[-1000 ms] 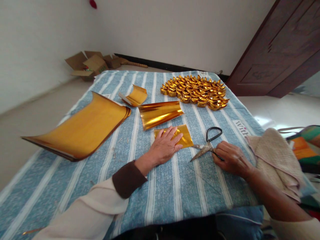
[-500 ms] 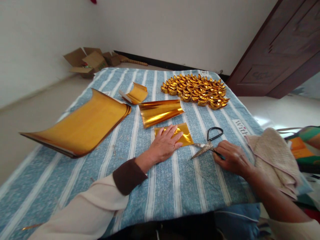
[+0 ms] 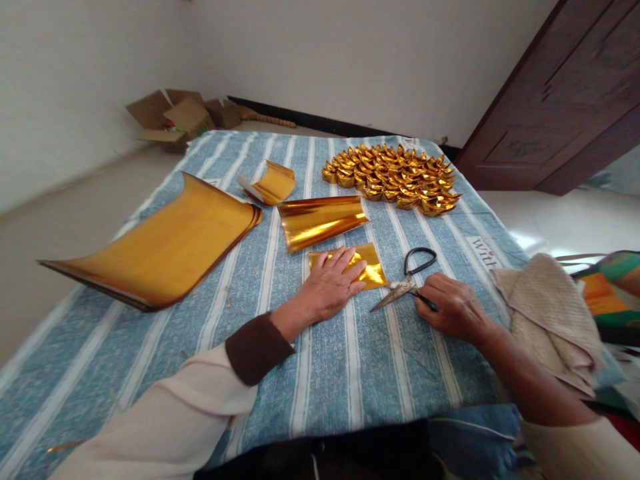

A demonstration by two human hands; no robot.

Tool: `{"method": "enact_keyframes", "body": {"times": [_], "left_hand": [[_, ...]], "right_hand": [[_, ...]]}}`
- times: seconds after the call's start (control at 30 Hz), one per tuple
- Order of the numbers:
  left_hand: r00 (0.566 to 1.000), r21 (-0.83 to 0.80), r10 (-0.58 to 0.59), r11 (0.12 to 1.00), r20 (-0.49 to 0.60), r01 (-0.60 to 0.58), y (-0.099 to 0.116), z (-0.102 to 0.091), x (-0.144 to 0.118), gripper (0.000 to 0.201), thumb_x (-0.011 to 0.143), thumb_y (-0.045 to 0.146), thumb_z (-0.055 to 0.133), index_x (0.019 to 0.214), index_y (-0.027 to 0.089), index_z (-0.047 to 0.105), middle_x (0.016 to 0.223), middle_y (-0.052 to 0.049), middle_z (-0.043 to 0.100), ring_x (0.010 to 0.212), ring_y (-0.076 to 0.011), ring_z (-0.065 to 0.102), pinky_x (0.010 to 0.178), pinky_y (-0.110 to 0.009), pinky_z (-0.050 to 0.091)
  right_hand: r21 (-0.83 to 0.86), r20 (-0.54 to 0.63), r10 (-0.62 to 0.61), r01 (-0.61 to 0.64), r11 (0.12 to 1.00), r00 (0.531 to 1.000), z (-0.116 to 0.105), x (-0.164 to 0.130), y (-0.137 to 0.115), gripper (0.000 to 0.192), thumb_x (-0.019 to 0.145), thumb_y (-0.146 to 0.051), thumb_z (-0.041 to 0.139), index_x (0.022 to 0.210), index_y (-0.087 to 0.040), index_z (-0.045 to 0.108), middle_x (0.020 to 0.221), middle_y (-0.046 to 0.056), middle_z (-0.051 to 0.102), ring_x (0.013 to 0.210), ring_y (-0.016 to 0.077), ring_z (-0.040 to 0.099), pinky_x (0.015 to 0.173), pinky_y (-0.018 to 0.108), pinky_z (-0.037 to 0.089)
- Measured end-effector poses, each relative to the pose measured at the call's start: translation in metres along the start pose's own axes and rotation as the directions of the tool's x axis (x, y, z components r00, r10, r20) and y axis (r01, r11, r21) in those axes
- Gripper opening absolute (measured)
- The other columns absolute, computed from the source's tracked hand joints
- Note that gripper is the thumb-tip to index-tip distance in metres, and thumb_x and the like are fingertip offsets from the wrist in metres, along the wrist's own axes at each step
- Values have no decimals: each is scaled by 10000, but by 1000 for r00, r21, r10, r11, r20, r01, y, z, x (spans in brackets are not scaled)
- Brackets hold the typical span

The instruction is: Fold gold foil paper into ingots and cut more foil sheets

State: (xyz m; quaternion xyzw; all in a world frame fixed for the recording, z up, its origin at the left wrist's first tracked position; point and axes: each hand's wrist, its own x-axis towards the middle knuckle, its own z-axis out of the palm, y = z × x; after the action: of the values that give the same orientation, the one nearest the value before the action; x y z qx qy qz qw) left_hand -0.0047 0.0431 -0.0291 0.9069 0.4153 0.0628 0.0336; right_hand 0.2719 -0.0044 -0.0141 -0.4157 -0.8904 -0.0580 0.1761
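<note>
My left hand (image 3: 333, 283) lies flat on a small gold foil paper (image 3: 374, 268), pressing it to the cloth with fingers spread. In my right hand (image 3: 453, 305) is one handle of a pair of scissors (image 3: 400, 289); the other black handle loop stands free. Their blades point left, close to the right lower corner of the foil paper. Beyond my left hand lies a curled gold foil sheet (image 3: 323, 223). A smaller curled gold piece (image 3: 274, 185) sits further back.
A large stack of gold sheets (image 3: 165, 247) covers the table's left side. Many folded gold ingots (image 3: 390, 177) crowd the back right. A beige towel (image 3: 545, 320) hangs over the right edge of the striped tablecloth (image 3: 280, 373). An open cardboard box (image 3: 167, 133) stands on the floor.
My right hand has moved left with the scissors, and their blades have come nearer together. My left hand stays on the foil paper.
</note>
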Motion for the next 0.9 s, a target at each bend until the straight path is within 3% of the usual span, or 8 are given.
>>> {"method": "enact_keyframes", "body": {"times": [0.33,0.7,0.9], "left_hand": [[1000,33,0,999,13,-1,1,-1,0,508,1022,486,208,1418,242,413,1529,-126,323,1416,-294,253,1082,-463,212],[1000,59,3,998,-1,-3,2,-1,1,495,1018,484,255,1413,240,426,1518,-135,336,1407,-300,272,1062,-463,245],[1000,49,3,999,-1,-3,2,-2,1,501,1018,491,238,1407,241,431,1518,-134,336,1409,-299,268,1066,-464,240]], "right_hand": [[-19,-35,-65,64,998,997,6,14,-5,233,841,-144,523,615,-181,567,636,30,515,654,158,468,631,308,352],[-9,-31,-77,76,997,997,0,-7,-6,237,842,-136,528,611,-182,555,618,26,501,640,155,457,622,304,363],[-6,-44,-56,56,998,997,0,-2,-7,230,833,-133,535,610,-182,561,634,27,510,654,154,474,633,298,371]]}}
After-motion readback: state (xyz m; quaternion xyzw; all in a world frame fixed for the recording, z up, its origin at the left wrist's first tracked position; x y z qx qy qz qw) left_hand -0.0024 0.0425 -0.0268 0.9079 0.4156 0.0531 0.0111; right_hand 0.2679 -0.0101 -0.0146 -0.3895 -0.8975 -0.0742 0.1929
